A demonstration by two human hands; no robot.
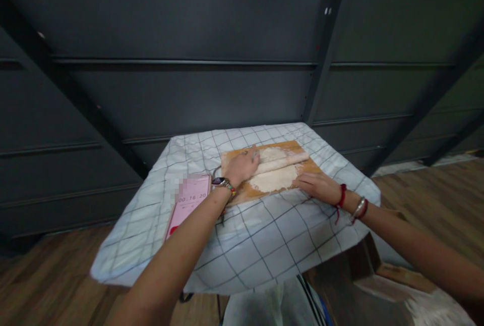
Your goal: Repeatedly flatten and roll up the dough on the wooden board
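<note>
A flour-dusted rolling pin (282,162) lies across a thin, flattened sheet of dough (274,180) on a wooden board (289,145). My left hand (243,166) is closed over the pin's left end, and its fingers partly hide that end. The pin's right end sticks out free past the dough. At the dough's right front edge, my right hand (316,185) has its fingers together on the rim of the sheet; the thumb side is hard to make out. Loose flour lies around the dough.
A white checked cloth (272,235) covers the small table. To the left of my left forearm lies a phone (191,205) with a running-time display. A dark panelled wall (212,99) stands behind the table. An open cardboard box (401,278) is on the floor at right.
</note>
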